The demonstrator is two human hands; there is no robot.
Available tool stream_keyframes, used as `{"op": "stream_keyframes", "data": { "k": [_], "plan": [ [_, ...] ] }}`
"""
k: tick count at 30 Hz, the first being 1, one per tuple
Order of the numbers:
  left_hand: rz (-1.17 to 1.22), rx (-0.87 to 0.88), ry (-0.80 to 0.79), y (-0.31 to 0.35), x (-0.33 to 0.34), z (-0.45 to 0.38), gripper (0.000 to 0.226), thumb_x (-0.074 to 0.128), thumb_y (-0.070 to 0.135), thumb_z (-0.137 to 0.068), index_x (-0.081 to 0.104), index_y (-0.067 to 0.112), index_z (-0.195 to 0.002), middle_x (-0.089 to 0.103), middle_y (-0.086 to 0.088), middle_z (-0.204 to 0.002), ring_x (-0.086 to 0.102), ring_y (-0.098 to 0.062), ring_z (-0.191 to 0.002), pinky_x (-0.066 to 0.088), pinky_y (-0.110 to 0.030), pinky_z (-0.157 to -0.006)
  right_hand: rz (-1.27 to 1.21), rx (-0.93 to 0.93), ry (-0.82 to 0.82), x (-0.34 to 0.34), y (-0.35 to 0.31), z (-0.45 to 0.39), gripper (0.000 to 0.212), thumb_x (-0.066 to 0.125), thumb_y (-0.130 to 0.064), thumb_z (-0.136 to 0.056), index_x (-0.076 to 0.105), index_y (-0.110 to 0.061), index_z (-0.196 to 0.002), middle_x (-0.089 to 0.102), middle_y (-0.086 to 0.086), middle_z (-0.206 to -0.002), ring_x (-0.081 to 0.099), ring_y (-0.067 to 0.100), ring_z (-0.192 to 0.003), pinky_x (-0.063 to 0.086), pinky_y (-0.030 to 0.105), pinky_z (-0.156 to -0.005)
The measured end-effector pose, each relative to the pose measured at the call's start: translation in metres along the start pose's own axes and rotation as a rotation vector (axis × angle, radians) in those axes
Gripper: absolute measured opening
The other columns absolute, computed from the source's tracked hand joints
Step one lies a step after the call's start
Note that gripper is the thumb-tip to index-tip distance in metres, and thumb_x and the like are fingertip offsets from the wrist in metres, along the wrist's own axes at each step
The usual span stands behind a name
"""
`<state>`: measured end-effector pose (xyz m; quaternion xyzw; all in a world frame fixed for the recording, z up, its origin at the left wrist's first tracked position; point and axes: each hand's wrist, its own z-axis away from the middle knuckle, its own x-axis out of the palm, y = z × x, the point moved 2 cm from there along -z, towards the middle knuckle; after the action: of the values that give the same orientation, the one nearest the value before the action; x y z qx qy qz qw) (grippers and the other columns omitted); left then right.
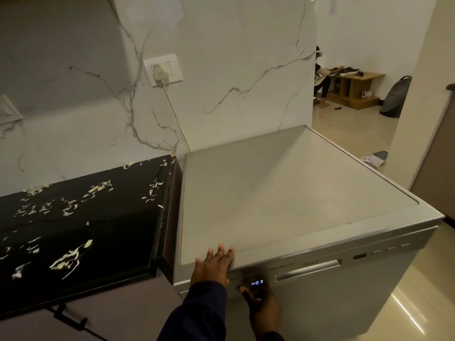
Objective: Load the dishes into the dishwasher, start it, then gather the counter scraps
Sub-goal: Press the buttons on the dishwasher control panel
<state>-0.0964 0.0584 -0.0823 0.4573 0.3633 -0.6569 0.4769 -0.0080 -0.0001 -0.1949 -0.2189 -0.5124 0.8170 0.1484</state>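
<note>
Right hand (262, 305): pressing a curled finger on dishwasher (344, 303) ctrl strip, just left of lit display (257, 282) reading H:03; holding nothing.
Left hand (214, 264): resting flat on front-left edge of dishwasher top, fingers straight & spread, palm down.
Dishwasher: door sitting closed, standing just right of tabletop (81, 239).
Scraps (67, 258): pale peel bits lying scattered across black tabletop, biggest clump near front.
Plug (158, 75): sitting in wall socket behind, cord hanging down behind dishwasher.
</note>
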Motion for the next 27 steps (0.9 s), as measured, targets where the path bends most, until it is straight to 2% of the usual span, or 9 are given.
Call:
{"op": "stream_keyframes", "data": {
  "k": [4,7,13,18,22,25,27],
  "plan": [
    [0.002,-0.002,0.000,-0.0003,0.0001,-0.0017,0.073,0.051,0.020,-0.092,0.003,0.030,-0.146,0.001,0.001,-0.157,0.005,-0.025,-0.144,0.011,-0.046,-0.115,0.011,-0.020,-0.027,-0.0024,-0.0046,0.0008,0.029,0.077,-0.032,-0.075,0.056,-0.020,-0.092,0.059,-0.001,-0.079,0.055,0.013,-0.074,0.035,0.020,-0.067],
    [0.000,-0.002,-0.011,0.0003,0.0000,-0.0007,0.073,0.051,0.019,-0.092,0.003,0.030,-0.146,0.000,0.001,-0.157,0.004,-0.025,-0.144,0.011,-0.046,-0.116,0.022,-0.019,-0.029,-0.0012,-0.0029,0.0004,0.033,0.077,-0.036,-0.073,0.054,-0.023,-0.092,0.060,0.000,-0.080,0.056,0.013,-0.075,0.036,0.021,-0.069],
    [0.002,-0.005,-0.010,0.0004,-0.0002,-0.0008,0.074,0.052,0.019,-0.092,0.003,0.031,-0.146,0.000,0.001,-0.157,0.005,-0.025,-0.144,0.011,-0.046,-0.115,0.040,0.012,-0.044,-0.0013,-0.0009,0.0006,0.030,0.074,-0.040,-0.075,0.054,-0.022,-0.088,0.060,-0.001,-0.082,0.058,0.017,-0.083,0.036,0.022,-0.070],
    [-0.004,0.005,-0.007,0.0003,-0.0021,0.0003,0.074,0.052,0.019,-0.091,0.003,0.030,-0.146,0.001,0.000,-0.157,0.006,-0.026,-0.144,0.012,-0.046,-0.115,0.061,-0.007,-0.048,-0.0023,-0.0017,0.0010,0.029,0.073,-0.041,-0.077,0.053,-0.021,-0.087,0.061,0.001,-0.086,0.055,0.016,-0.081,0.037,0.023,-0.069],
    [-0.009,0.005,-0.023,0.0001,-0.0030,0.0013,0.075,0.053,0.019,-0.091,0.003,0.030,-0.146,0.001,0.000,-0.157,0.005,-0.025,-0.144,0.013,-0.047,-0.115,0.041,0.016,-0.051,-0.0014,-0.0037,0.0019,0.029,0.074,-0.038,-0.077,0.052,-0.019,-0.080,0.059,0.002,-0.080,0.055,0.018,-0.078,0.036,0.023,-0.067],
    [-0.006,0.006,-0.018,0.0006,-0.0037,0.0016,0.075,0.053,0.019,-0.091,0.003,0.030,-0.146,0.002,0.000,-0.157,0.005,-0.025,-0.144,0.012,-0.046,-0.115,0.028,0.015,-0.052,-0.0038,-0.0049,0.0014,0.029,0.075,-0.037,-0.076,0.050,-0.025,-0.070,0.056,-0.003,-0.073,0.054,0.017,-0.076,0.035,0.023,-0.066],
    [-0.003,0.008,-0.019,0.0011,-0.0037,0.0023,0.075,0.053,0.019,-0.091,0.004,0.030,-0.146,0.002,0.000,-0.157,0.006,-0.025,-0.144,0.013,-0.047,-0.115,0.025,0.016,-0.049,-0.0032,-0.0035,0.0020,0.026,0.074,-0.038,-0.077,0.052,-0.022,-0.077,0.059,-0.001,-0.078,0.055,0.017,-0.079,0.036,0.024,-0.068]
  ]
}}
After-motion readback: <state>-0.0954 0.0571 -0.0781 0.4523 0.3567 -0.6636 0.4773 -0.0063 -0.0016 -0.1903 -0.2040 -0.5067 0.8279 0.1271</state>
